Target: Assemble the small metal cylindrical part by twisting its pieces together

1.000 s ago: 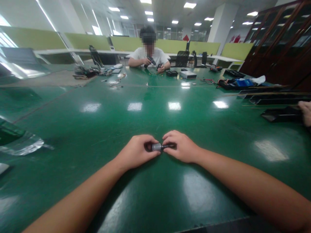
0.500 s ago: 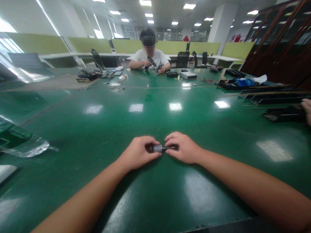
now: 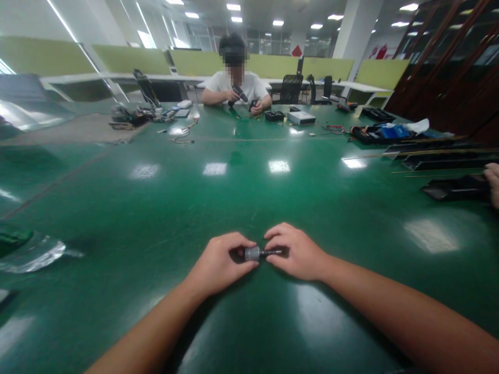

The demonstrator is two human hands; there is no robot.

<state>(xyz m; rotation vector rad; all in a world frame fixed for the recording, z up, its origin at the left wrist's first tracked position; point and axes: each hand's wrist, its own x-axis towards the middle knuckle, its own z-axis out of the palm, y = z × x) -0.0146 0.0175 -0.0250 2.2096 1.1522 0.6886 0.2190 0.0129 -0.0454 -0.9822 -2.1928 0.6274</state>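
Note:
Between my hands lies a small grey cylindrical piece with a thin dark shaft [image 3: 252, 253], level and just above or on the green table. My left hand [image 3: 220, 262] is closed around its grey end, thumb and fingers on either side. The left tip of the piece is hidden inside that hand. My right hand [image 3: 298, 252] curls its fingers and thumb around the dark shaft, which points right into the palm. The exact kind of the piece is too small to make out.
A person [image 3: 236, 83] sits across the green table [image 3: 175, 197], holding a power drill [image 3: 239, 93] and a small dark part. Another person's hand [image 3: 493, 182] touches a black channel [image 3: 456, 188] at the right. Clear plastic packaging [image 3: 35, 254] lies at the left.
The view has tilted down and turned slightly, so the background sits higher and my hands lower. Both hands keep the same hold on the grey piece.

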